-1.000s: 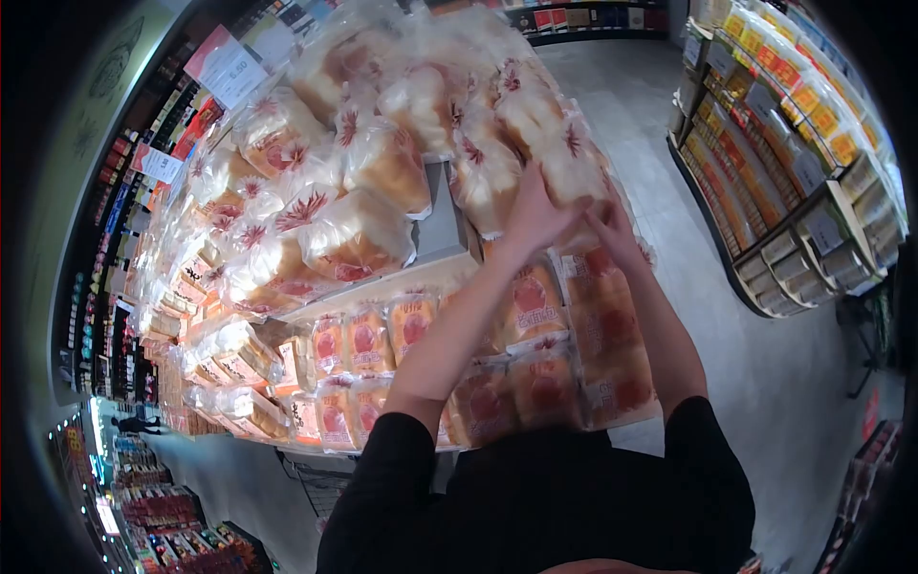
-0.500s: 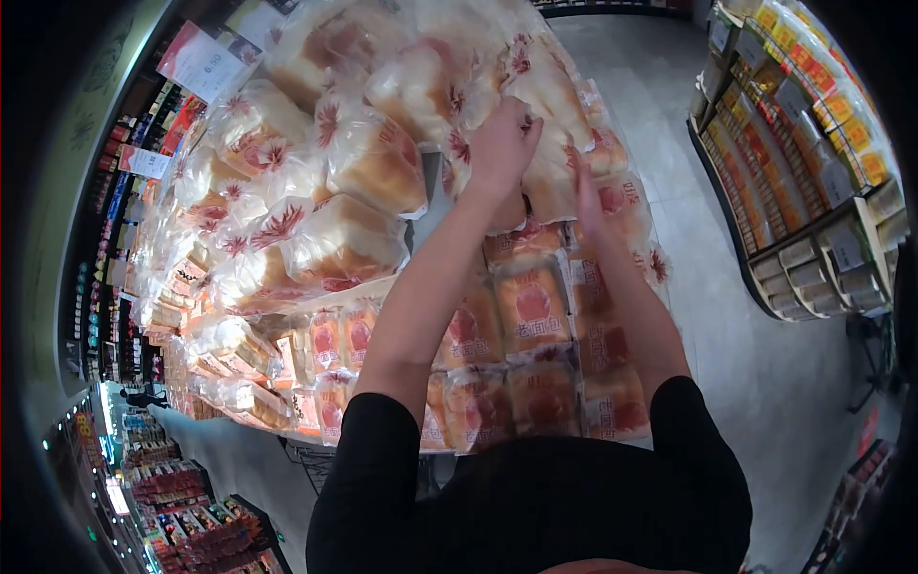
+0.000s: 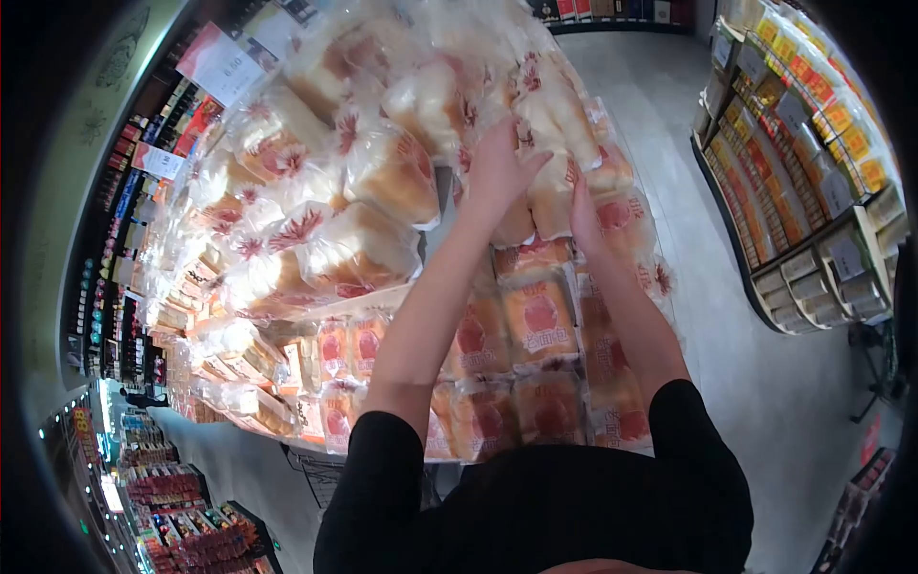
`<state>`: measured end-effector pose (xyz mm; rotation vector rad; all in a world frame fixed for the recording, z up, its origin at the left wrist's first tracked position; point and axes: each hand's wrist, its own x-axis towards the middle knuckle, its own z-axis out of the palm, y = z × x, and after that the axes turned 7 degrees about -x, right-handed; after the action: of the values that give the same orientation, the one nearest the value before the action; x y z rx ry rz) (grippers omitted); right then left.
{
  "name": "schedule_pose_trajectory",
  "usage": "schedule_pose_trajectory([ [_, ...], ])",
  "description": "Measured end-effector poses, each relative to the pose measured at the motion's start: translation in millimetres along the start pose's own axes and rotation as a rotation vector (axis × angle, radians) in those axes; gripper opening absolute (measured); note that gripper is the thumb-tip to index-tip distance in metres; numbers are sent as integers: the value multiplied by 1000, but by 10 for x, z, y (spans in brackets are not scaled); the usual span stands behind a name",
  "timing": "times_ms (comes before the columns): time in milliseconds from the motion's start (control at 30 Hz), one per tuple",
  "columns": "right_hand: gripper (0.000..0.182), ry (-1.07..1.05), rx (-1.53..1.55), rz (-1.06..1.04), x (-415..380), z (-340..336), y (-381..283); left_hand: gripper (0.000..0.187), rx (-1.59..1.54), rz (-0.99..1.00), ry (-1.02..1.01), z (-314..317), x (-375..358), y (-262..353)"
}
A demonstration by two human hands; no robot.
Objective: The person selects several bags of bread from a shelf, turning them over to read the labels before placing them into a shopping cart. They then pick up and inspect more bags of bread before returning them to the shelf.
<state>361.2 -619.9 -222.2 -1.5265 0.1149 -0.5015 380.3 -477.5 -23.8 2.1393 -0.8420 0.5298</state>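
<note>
My left hand (image 3: 502, 170) is on the clear bags of bread near the far right of the display, its thumb stretched away from the fingers. The bag edges partly hide its fingertips. Lying straight and flat, my right hand (image 3: 584, 218) touches the right side of a bagged loaf (image 3: 553, 199). That loaf stands upright between my two hands, in a clear bag with red print. Left of my left arm sits another large bagged loaf (image 3: 390, 177). Below my hands are rows of smaller packaged breads (image 3: 540, 320) with red labels.
Price signs (image 3: 222, 63) stand along the left edge of the bread display. To the right, across a grey floor aisle (image 3: 712, 249), is a shelf unit (image 3: 779, 163) with packaged goods. More shelves (image 3: 196, 497) stand at lower left.
My left hand has loosened from a closed grip, its thumb now spread out. My right hand stays against the loaf's side. The whole view has shifted slightly.
</note>
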Motion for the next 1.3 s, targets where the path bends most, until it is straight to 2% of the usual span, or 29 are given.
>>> schedule_pose_trajectory([
  [200, 58, -27, 210, 17, 21, -110, 20, 45, -108, 19, 28, -476, -653, 338],
  [300, 56, 106, 372, 237, -199, -178, -429, 36, -155, -25, -7, -805, -1192, 483],
  [333, 54, 126, 204, 168, -258, -209, -385, 33, -172, -51, -20, -914, -1408, 511],
  [467, 47, 170, -451, -143, -313, -700, 513, 21, -136, -157, 21, -1424, -2301, 599],
  [533, 44, 239, -774, -379, -525, -607, 238, 16, -180, -320, 92, -1701, -2813, 559],
  [600, 41, 184, -446, -346, -1051, -594, -668, 12, -275, -510, 290, -1903, -3451, 416],
  [633, 39, 43, 18, -128, -1238, -548, -972, 11, -322, -601, 400, -2002, -3759, 317],
  [700, 34, 67, 90, 180, -1680, -438, -1289, 8, -318, -656, 535, -2268, -4415, 109],
  [733, 32, 4, 48, 220, -1890, -411, -1324, 9, -316, -680, 605, -2400, -4691, 84],
  [767, 30, -58, -1, 263, -2116, -412, -1345, 10, -296, -791, 690, -2560, -4852, 188],
  [933, 24, -281, 247, 565, -3084, 80, -1360, 19, -91, -920, 1219, -3025, -6423, -228],
  [967, 24, -320, 230, 575, -3233, 238, -1416, 19, 100, -1040, 1196, -3111, -6650, -222],
  [1033, 24, -386, 195, 589, -3527, 519, -1531, 27, 262, -1165, 1091, -3185, -7394, -488],
  [1133, 22, -523, 168, 630, -3834, 899, -1727, 51, 692, -1300, 686, -3273, -8052, -602],
  [1233, 22, -630, 171, 659, -4101, 1159, -1762, 69, 382, -1615, 344, -3346, -8469, -679],
  [1267, 21, -662, 174, 670, -4192, 1228, -1753, 71, 325, -1675, 148, -3378, -8585, -714],
  [1300, 22, -667, 141, 679, -4290, 1288, -1749, 68, 295, -1690, 81, -3376, -8685, -749],
])
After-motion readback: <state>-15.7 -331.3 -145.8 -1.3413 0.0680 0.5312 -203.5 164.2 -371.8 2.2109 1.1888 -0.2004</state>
